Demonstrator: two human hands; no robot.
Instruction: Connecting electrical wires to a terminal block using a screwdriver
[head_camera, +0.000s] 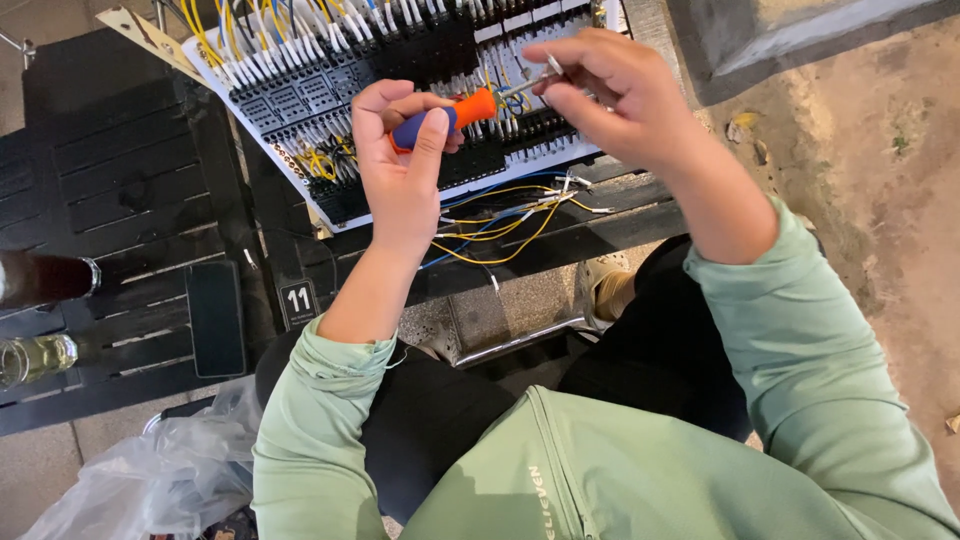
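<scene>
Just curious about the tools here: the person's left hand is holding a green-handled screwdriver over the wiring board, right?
Not quite. The head view shows the left hand holding a screwdriver with an orange and blue handle, not green. It is indeed over the wiring board.

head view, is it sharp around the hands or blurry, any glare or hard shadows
Head view: the left hand and the screwdriver it holds are sharp, as are the right hand and the wiring panel; light is soft and even, with no hard shadows; slight reflection on the glasses at the left edge; wide-angle bending towards the edges.
</scene>
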